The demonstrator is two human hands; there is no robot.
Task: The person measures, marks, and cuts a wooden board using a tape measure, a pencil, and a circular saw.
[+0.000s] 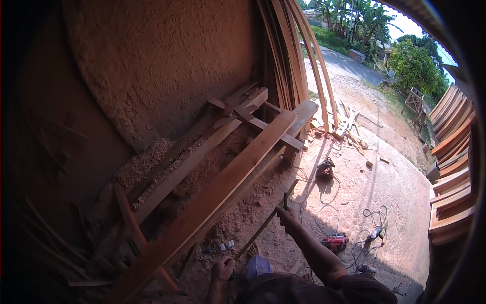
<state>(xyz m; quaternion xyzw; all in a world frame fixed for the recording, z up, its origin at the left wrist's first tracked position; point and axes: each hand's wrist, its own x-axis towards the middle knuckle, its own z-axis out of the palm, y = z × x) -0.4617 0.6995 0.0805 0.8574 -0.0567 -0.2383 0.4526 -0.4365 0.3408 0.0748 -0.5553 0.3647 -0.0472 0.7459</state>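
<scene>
My right hand [288,221] is closed around a short dark pencil-like stick [285,199] that points upward. Past its fingers runs a long, thin yellowish strip [263,226], which looks like a tape measure's blade. My left hand [221,268] is closed at the strip's lower end, low in the picture; what lies inside its fingers is partly hidden. To the left of both hands a long reddish-brown plank [228,185] slants across a rough wooden bench [307,109]. Neither hand touches the plank.
Wood shavings [152,157] heap by the wall. A crosspiece frame [248,115] joins the bench. On the floor lie a dark power tool [325,168], a red tool [335,242], a grinder-like tool [375,233] and loose cables. Boards [455,172] lean at the right.
</scene>
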